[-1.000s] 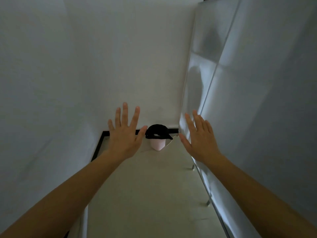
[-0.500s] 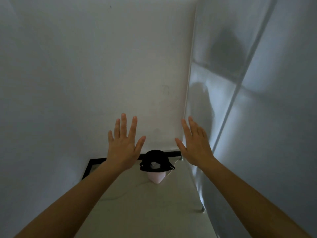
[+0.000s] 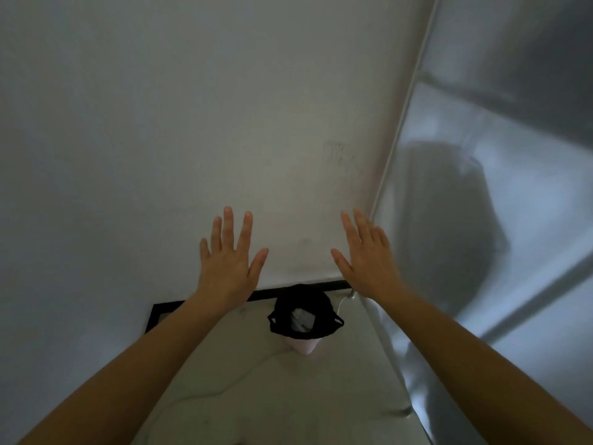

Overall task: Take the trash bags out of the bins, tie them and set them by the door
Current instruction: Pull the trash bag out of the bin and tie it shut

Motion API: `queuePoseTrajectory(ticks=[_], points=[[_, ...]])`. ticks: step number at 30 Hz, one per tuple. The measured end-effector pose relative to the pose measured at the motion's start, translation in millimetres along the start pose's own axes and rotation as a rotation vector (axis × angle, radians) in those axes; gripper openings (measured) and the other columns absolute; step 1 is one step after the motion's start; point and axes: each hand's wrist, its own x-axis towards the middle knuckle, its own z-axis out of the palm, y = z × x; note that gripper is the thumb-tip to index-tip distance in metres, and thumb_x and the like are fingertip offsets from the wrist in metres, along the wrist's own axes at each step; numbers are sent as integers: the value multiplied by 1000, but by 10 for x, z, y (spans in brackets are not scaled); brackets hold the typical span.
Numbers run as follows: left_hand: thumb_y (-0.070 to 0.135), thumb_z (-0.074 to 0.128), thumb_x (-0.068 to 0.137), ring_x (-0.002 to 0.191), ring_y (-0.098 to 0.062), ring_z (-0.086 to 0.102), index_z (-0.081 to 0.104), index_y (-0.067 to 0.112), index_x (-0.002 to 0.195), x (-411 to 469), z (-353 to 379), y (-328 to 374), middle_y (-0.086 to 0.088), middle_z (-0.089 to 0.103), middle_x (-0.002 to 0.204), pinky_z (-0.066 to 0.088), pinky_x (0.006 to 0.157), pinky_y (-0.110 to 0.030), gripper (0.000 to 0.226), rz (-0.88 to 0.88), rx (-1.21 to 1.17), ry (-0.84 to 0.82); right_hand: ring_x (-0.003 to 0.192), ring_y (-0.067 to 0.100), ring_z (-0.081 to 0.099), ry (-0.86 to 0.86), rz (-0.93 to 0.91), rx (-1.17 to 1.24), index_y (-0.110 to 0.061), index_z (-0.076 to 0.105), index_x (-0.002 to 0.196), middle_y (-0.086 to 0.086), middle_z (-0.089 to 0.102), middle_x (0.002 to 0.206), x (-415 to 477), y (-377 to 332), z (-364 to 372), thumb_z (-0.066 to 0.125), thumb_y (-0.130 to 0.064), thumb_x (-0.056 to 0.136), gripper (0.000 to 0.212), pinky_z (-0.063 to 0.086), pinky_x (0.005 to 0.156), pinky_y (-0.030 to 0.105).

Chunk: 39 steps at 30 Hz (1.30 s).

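Both forearms come in from the bottom corners, bare, reaching forward over a pale floor (image 3: 244, 409). A thin white cord (image 3: 224, 388) snakes across that floor, below and between the two wrists.

The left hand (image 3: 229, 268) is held up flat, back of the hand to the camera, fingers (image 3: 228, 226) spread wide apart and holding nothing. The right hand (image 3: 369, 268) is the same deal, empty and flat, though its fingers sit a bit closer together with the thumb sticking out toward the left hand.

Below the gap between the two thumbs, down past the heels of the palms, sits a small pink bin (image 3: 304, 345) on the floor with a black trash bag (image 3: 305, 316) lining it, handles flopped out to each side. Something white and crumpled (image 3: 301, 319) is inside the bag. Neither hand is touching it.

Beyond the fingertips is a plain white wall (image 3: 192, 123) with a black strip (image 3: 266, 295) along its base. Just beside the right-hand fingers runs a shiny silver panel (image 3: 481, 220), with a dark blurry reflection in it.
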Motion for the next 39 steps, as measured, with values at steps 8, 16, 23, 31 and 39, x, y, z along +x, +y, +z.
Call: queuePoseTrajectory(ticks=[8,16,23,31,39], points=[[63,12,100,154,-32,-11,-20,32,155,1317,841,-609,-7,-23,165,8,121,-59,71,61,-79,-163,150,34,21,-105,129,-61,-20,-2,158,15,11,165,809,11,892,26,-56,101,73,21,120,52],[64,9,99,155,-30,-6,0,24,160,1558,2530,-842,-8,-8,168,6,123,-51,73,-47,-159,-324,149,34,23,-254,190,5,-19,3,159,14,9,165,1030,554,2507,28,-54,102,72,20,121,50],[46,28,105,154,-25,8,10,16,160,1302,4725,-1178,-7,7,168,8,124,-40,65,-346,-395,-386,145,36,30,-284,273,109,-17,6,158,14,14,165,807,1174,4704,24,-57,101,73,28,118,51],[48,30,106,152,-24,20,15,12,159,862,6719,-1655,-8,18,166,13,123,-37,67,-640,-602,-382,150,30,20,-231,442,258,-21,7,158,12,13,165,140,1533,6604,26,-61,99,74,21,119,46],[86,26,85,123,-22,54,44,33,146,805,7840,-1730,5,55,137,48,101,-53,82,-985,-1216,-491,145,35,31,-307,1206,977,-25,-5,158,7,21,163,-168,1801,7604,59,-82,72,121,31,115,54]])
